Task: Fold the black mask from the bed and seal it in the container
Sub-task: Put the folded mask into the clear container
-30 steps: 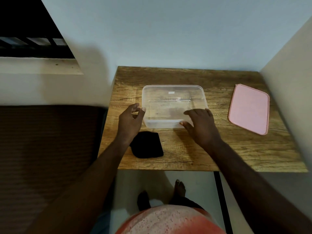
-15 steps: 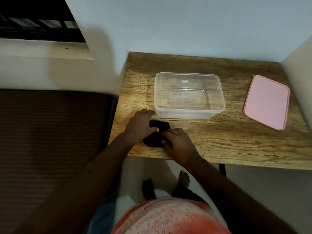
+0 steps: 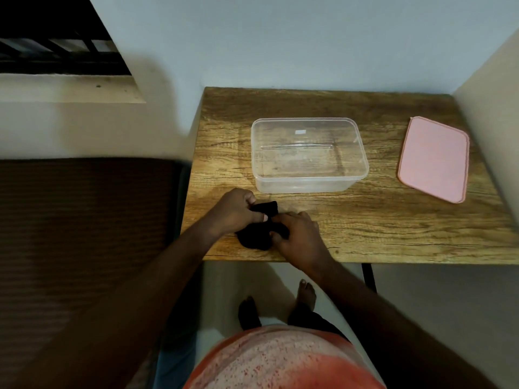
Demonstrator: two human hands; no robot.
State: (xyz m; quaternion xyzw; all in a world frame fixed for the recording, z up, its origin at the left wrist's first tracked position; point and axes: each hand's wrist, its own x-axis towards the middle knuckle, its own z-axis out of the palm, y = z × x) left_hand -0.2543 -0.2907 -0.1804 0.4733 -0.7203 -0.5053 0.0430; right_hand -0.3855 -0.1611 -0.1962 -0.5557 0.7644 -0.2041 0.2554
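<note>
The black mask [image 3: 254,238] lies bunched on the wooden table [image 3: 393,220] near its front left corner. My left hand [image 3: 238,210] grips the mask's upper left part with curled fingers. My right hand [image 3: 297,237] pinches its right side. Behind the hands stands the clear plastic container [image 3: 309,154], open and with nothing in it. Its pink lid [image 3: 434,161] lies flat at the table's right side, apart from the container.
A bed with a brown cover [image 3: 84,220] borders the table on the left. Walls close in behind and on the right. A window with bars [image 3: 56,51] is at upper left. My bare feet [image 3: 306,293] stand under the table's front edge.
Both hands left the container and came down onto the mask. They now grip it and have gathered it into a tighter bunch.
</note>
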